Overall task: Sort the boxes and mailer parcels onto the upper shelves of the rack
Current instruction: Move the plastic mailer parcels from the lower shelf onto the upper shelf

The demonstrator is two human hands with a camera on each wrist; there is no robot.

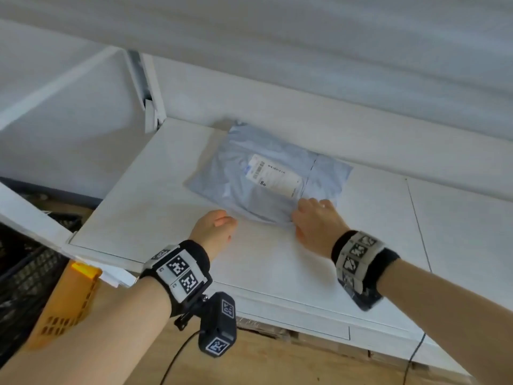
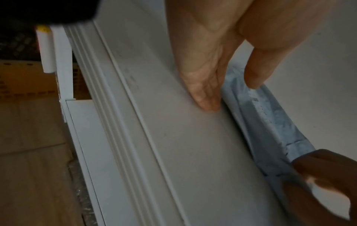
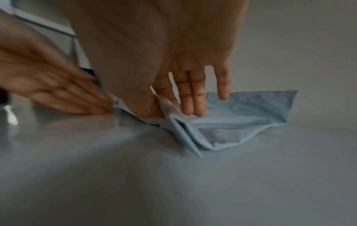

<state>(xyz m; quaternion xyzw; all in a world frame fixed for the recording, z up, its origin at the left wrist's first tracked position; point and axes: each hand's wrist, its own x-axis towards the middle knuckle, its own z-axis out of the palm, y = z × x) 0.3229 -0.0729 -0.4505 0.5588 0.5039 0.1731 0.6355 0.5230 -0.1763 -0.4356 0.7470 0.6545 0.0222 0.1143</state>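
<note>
On white metal rack shelf, pale blue crinkled plastic mailer parcel (label up): left hand fingers straight at edge, right hand fingers spread flat; best pushed back evenly.

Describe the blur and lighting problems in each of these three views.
Head view: evenly lit, slightly soft; label on the mailer unreadable. Left wrist view: dim, top-left corner black, right hand dark and smeared. Right wrist view: left hand motion-blurred, shelf foreground out of focus, right hand's fingers fairly sharp.
</note>
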